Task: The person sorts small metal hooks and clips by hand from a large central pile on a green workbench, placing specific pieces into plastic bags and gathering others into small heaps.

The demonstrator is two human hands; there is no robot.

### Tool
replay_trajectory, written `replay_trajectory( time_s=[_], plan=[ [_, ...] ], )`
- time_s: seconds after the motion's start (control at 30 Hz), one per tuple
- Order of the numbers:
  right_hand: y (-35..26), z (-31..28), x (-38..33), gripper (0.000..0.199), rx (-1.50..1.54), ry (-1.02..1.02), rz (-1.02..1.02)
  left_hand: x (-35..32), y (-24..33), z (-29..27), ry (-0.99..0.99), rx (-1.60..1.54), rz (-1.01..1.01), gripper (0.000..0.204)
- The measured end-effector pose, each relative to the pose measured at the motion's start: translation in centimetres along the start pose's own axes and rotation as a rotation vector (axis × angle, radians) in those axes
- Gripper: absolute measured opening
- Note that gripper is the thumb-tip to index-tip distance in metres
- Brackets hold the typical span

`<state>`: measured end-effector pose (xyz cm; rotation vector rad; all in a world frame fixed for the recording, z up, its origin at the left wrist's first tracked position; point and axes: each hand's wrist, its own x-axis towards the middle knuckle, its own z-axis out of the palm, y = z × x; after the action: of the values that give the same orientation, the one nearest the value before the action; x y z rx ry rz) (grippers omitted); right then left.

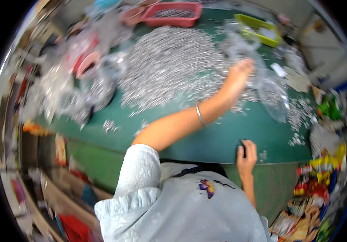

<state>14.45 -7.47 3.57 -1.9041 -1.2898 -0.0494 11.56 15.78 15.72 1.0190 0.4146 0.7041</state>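
My left hand (241,71) reaches far across to the right, over the edge of a wide pile of small silver metal pieces (169,60). It is against or just above a clear plastic bag (258,66); motion blur hides its fingers and anything in them. More small pieces show inside the bag's lower part (273,97). By the near edge of the green table (197,143), my right hand (247,157) is curled, with a small dark thing (242,148) between thumb and fingers that I cannot make out.
A pink tray (171,14) of metal pieces and a yellow-green tray (258,30) stand at the back. Filled plastic bags (97,88) crowd the left side. Loose pieces (300,113) lie at the right, near colourful packets (322,167) beside the table.
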Motion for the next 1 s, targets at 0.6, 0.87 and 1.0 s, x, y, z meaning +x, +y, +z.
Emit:
replay_trajectory(
  time_s=[0.6,0.87,1.0],
  plan=[
    [-15.4,13.6,5.2,0.043,0.571,-0.744,-0.258,-28.3,-2.5,-20.0,0.843,1.097,0.239,0.048],
    [-20.7,20.6,3.0,0.062,0.232,-0.710,-0.527,-27.6,-3.0,-21.0,0.916,0.636,0.424,0.050],
    [-21.7,21.8,3.6,0.054,0.256,-0.748,-0.616,-30.8,-4.3,-19.5,1.070,0.273,0.508,0.034]
  ],
)
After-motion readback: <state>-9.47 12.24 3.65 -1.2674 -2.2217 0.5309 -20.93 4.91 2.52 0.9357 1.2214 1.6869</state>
